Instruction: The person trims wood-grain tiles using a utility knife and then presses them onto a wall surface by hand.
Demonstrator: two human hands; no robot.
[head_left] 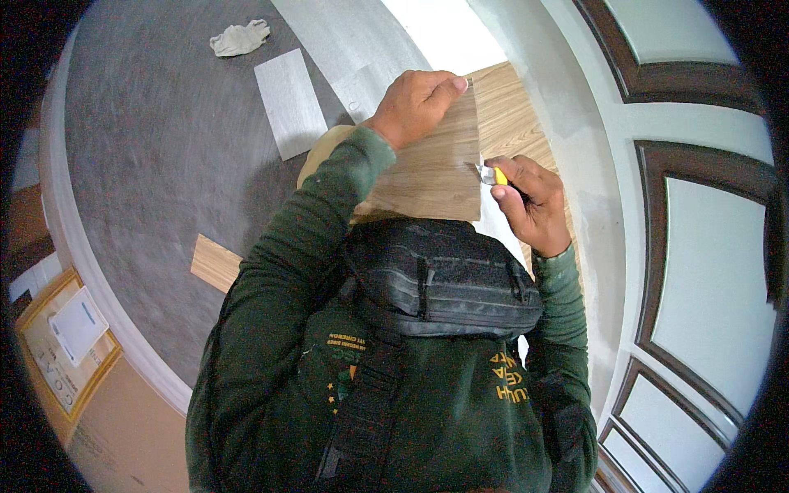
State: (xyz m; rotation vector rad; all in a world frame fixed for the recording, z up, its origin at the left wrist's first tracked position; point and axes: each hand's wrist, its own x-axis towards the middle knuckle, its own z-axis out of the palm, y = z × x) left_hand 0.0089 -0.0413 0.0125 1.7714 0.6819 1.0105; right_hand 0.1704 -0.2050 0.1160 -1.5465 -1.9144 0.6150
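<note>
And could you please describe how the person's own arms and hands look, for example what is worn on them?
The left sleeve and right sleeve are long, dark green and wrinkled, with somewhat paler cuffs. The left hand and right hand are ungloved.

I wear a dark green long-sleeved top (448, 419) with yellow lettering (511, 378) and small stars (331, 399), a black strap (363, 407) and black bag (460, 287); my left hand (415, 107) and right hand (538, 201) are bare.

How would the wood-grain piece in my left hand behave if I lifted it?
The wood-grain piece will probably stay stiff, since its right edge looks straight. It's likely light, looking thin and flat. Its smooth-looking face might slip in your left hand.
</note>
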